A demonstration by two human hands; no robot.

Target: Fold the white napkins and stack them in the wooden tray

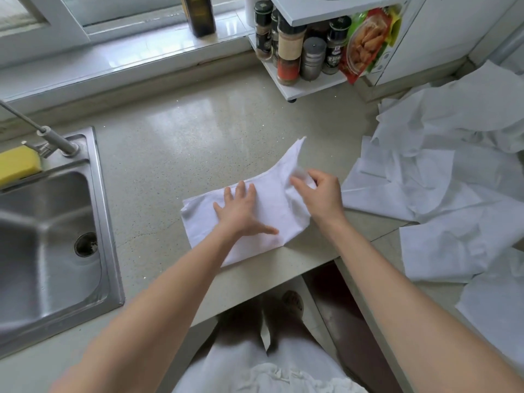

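Observation:
A white napkin (272, 199) lies partly folded on the pale countertop (175, 148), close to its front edge. My left hand (241, 211) presses flat on the napkin's middle, fingers spread. My right hand (320, 191) pinches the napkin's right part, and a corner of the cloth rises toward the back. A loose heap of unfolded white napkins (442, 177) covers the counter at the right. No wooden tray is in view.
A steel sink (51, 251) with a faucet (48, 137) and a yellow sponge (17, 163) sits at the left. A white rack with spice jars (292, 49) and a snack bag (365, 43) stands at the back. A dark bottle (200, 14) is on the windowsill.

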